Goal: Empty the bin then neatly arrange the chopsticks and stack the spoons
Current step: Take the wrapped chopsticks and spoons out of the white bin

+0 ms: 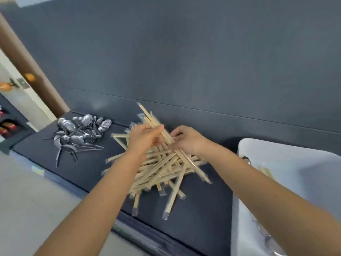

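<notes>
Chopsticks [162, 169] in clear sleeves, heaped criss-cross in the middle of the counter [203, 200], some ends reaching toward its front edge. Gripped at the heap's far side by the left hand [144, 137]: a bundle [147, 113] of several wrapped sticks, fingers and thumb curled round it, far ends slanting up toward the wall [184, 52]. Met just beside by the right hand [188, 140], fingers bent down onto the same sticks; could not tell whether pinching or only touching. Both forearms stretched in from the near side, over the heap.

To the left, well apart on the same surface: metal spoons [81, 132] in a loose tangle, bowls and handles pointing every way. At the right edge: a white bin [276, 154], touching or just beside the counter, with a few more sticks and a spoon or two showing inside, blurred.

Counter top dark and matte, with a thin pale strip along the front. Behind, dark grey wall panels divided by a fine horizontal seam. Lower left, pale grey floor [27, 200]. Far left, a brown upright band [36, 71], pale wall and blurred orange shapes [29, 77], too soft to name.
</notes>
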